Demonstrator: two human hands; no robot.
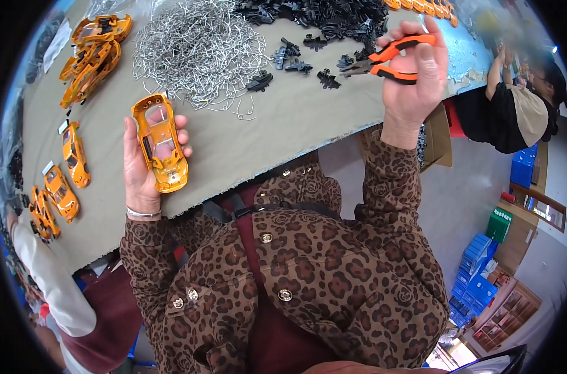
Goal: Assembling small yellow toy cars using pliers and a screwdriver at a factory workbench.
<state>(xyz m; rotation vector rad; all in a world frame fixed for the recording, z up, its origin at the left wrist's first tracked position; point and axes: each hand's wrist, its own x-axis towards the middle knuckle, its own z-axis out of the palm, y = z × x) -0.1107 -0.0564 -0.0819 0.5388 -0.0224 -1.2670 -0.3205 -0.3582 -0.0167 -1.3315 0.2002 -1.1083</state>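
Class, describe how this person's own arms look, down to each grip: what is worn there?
The left sleeve and right sleeve are brown leopard print with dark-edged spots, reaching about to the wrists. The left grip is ungloved, with a slim silver-coloured bracelet below it. The right grip is ungloved too, no bracelet showing.

table [308, 118]: grey-green cover, frayed near edge | floor [464, 193]: pale grey, beyond that edge, right | cardboard box [443, 140]: below near edge, right | farther out: green bin [499, 225], blue bins [480, 290], wood-framed panes [504, 316]
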